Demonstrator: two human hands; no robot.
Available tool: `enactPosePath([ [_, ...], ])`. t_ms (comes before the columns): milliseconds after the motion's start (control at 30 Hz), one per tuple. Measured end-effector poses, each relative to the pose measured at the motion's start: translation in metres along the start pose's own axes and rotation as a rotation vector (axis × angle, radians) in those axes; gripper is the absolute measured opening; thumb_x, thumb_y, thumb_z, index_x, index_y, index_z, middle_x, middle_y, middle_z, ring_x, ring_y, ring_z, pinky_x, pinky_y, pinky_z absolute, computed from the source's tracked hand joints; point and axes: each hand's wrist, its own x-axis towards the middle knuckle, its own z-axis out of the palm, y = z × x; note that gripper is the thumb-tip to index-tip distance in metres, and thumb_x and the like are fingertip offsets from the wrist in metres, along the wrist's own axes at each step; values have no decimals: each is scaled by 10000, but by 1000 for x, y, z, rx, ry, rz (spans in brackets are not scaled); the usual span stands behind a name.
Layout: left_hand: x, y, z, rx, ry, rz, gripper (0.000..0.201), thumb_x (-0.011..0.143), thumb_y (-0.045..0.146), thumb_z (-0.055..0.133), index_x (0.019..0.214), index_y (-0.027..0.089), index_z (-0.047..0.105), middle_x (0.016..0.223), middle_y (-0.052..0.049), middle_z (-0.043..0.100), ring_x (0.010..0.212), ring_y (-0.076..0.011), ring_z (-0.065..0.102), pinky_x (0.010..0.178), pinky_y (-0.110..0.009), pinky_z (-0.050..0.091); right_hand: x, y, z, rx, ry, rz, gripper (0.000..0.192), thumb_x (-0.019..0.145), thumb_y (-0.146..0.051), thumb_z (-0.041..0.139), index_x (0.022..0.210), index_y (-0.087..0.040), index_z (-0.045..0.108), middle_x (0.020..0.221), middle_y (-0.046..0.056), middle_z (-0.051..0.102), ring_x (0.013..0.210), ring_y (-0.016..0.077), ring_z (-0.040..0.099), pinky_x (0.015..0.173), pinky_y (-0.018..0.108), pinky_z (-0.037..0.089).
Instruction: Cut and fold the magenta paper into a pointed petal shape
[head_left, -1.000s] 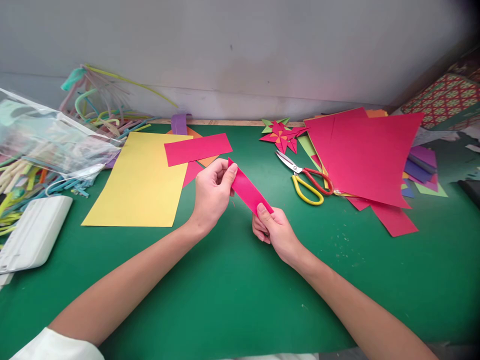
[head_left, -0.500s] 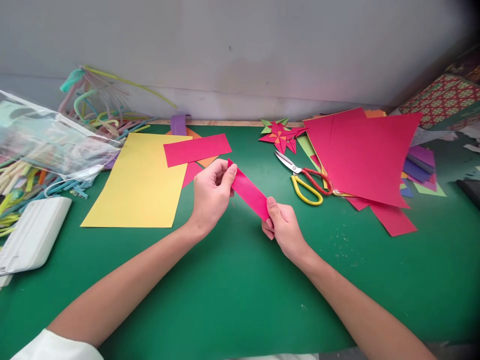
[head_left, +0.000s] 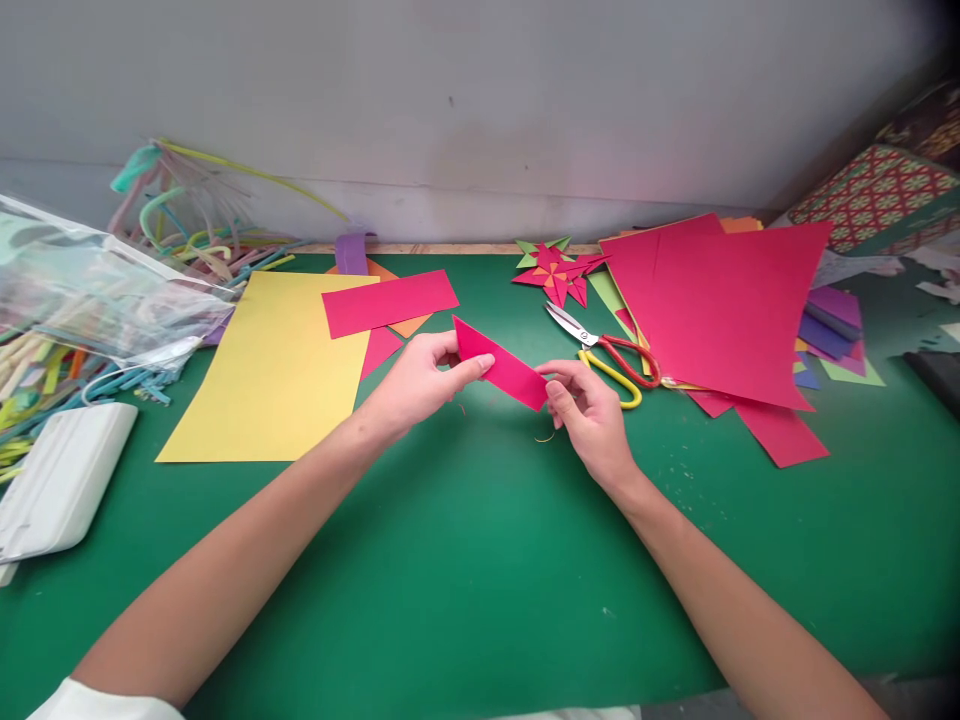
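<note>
A narrow pink paper strip [head_left: 501, 364] is held just above the green table mat [head_left: 465, 560], slanting down to the right. My left hand [head_left: 416, 381] pinches its upper left end between thumb and fingers. My right hand [head_left: 592, 412] grips the lower right end with its fingertips. A second pink strip [head_left: 390, 302] lies flat beyond my left hand, overlapping a yellow sheet [head_left: 274, 368]. Scissors [head_left: 604, 354] with red and yellow handles lie just past my right hand.
A stack of pink and mixed coloured sheets [head_left: 720, 310] lies at the right. A folded paper star [head_left: 559, 272] sits by the wall. At the left are a clear plastic bag [head_left: 90, 290], coloured pipe cleaners [head_left: 187, 225] and a white plastic case [head_left: 64, 480].
My right hand has moved up and to the right along the strip, turning from a thumb-on-top grip to a fingertip grip. The strip now lies flatter. My left hand has opened out slightly.
</note>
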Motion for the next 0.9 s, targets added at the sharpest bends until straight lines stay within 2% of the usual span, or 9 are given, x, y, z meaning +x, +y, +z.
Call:
enactPosePath([
  [100, -1, -1, 3, -22, 94, 16, 285, 864, 456, 807, 905, 175, 788, 856, -69, 763, 758, -185, 662, 634, -269, 508, 4, -2, -4, -17, -11, -93, 325, 989, -471, 686, 1257, -295, 740, 1247, 85, 654, 1047, 246, 664, 823, 359, 600],
  [200, -2, 0, 5, -55, 96, 19, 293, 857, 450, 819, 911, 164, 790, 918, -85, 790, 839, -213, 701, 739, -302, 546, 6, -3, -6, -15, -71, -149, 372, 957, -421, 740, 1316, -326, 716, 1445, 84, 589, 1248, 287, 619, 982, 416, 583],
  [367, -7, -4, 17, -171, -39, 30, 341, 855, 464, 827, 1018, 168, 780, 1034, -97, 797, 924, -230, 722, 787, -314, 558, 0, -5, 2, -64, -151, -114, 727, 876, -418, 835, 1532, -327, 536, 1495, 104, 600, 1264, 319, 622, 983, 445, 572],
  [500, -7, -12, 28, -216, -103, 49, 368, 840, 490, 835, 1014, 172, 768, 982, -76, 780, 871, -206, 701, 751, -300, 549, -5, -3, 7, -129, -82, -79, 515, 909, -457, 791, 1375, -287, 650, 1341, 97, 703, 1176, 310, 665, 1021, 464, 548],
  [567, -7, -15, 28, -229, -74, 60, 372, 826, 508, 842, 964, 173, 754, 898, -53, 747, 771, -170, 656, 663, -270, 516, -4, -2, 8, -21, -95, -52, 471, 913, -483, 783, 1317, -273, 660, 1308, 93, 720, 1161, 300, 682, 1023, 450, 554],
  [667, -6, -17, 22, -229, -27, 66, 371, 827, 518, 836, 864, 171, 709, 785, -16, 657, 653, -125, 564, 558, -239, 450, 0, -1, 8, 189, -69, -5, 429, 954, -526, 724, 1286, -269, 637, 1364, 109, 705, 1279, 302, 652, 1063, 445, 547],
  [767, -3, -14, 7, -153, -186, 52, 314, 820, 448, 852, 873, 185, 689, 844, -15, 643, 714, -134, 599, 599, -236, 481, 5, -2, 5, 339, 34, 72, 444, 1021, -581, 584, 1338, -270, 596, 1436, 130, 671, 1287, 297, 661, 999, 441, 584],
  [833, 1, -12, -3, -52, -414, 59, 263, 840, 384, 833, 992, 200, 723, 1028, -61, 691, 864, -172, 667, 712, -266, 545, 9, -2, 1, 404, 67, 113, 451, 1034, -592, 543, 1341, -265, 590, 1396, 132, 697, 1191, 282, 711, 913, 419, 612],
  [900, 4, -14, -10, -17, -489, 35, 289, 922, 381, 739, 1162, 221, 717, 1167, -101, 693, 924, -186, 692, 753, -293, 573, 11, -1, -3, 440, 76, 124, 407, 1030, -572, 570, 1280, -253, 599, 1279, 123, 755, 1073, 258, 747, 852, 396, 621],
])
